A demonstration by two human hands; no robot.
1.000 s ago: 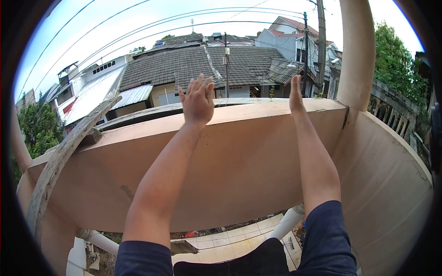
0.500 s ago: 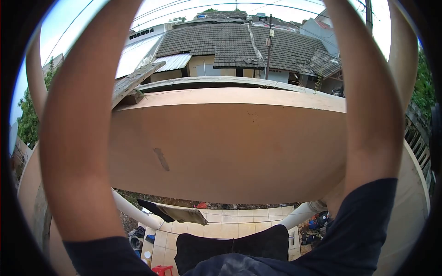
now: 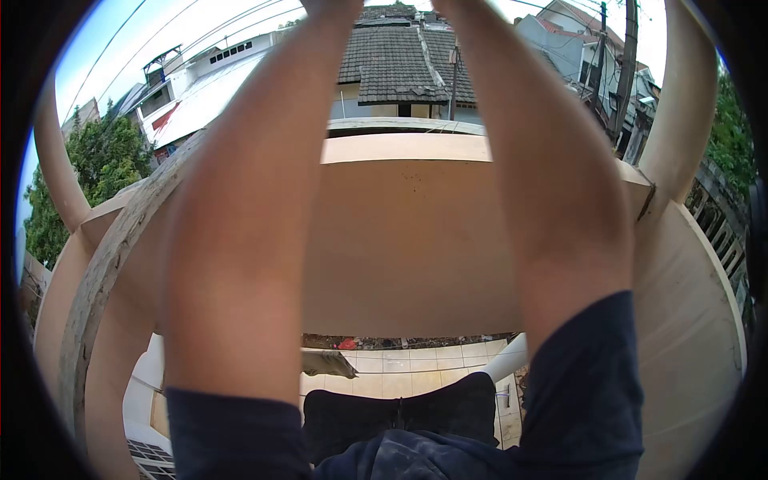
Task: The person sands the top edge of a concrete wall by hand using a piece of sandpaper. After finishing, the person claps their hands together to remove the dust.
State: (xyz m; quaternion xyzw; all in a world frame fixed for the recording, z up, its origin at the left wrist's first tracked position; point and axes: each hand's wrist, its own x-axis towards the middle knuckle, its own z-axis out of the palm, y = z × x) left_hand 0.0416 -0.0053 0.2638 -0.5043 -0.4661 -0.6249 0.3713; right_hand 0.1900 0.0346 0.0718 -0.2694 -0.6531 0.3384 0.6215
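Observation:
Both of my arms reach up past the top edge of the head view, so my hands and whatever they may touch are hidden. My left forearm (image 3: 248,216) rises on the left side and slants inward toward the top middle. On the other side, my right forearm (image 3: 552,176) leans inward in the same way. Between the arms stands a peach-coloured wall (image 3: 408,240) with a pale top ledge (image 3: 406,149). A weathered wooden plank (image 3: 100,280) runs up along the left, beside my left arm.
Far below lies a tiled floor (image 3: 404,380), with a cloth (image 3: 328,363) hanging above it. A white pipe (image 3: 506,362) stands at lower right. Round columns (image 3: 680,104) rise at the sides. Tiled roofs (image 3: 388,60), utility poles (image 3: 626,72) and overhead wires are beyond the wall.
Both forearms have drawn closer together toward the top middle. The view has shifted, so more of the plank and the trees shows on the left.

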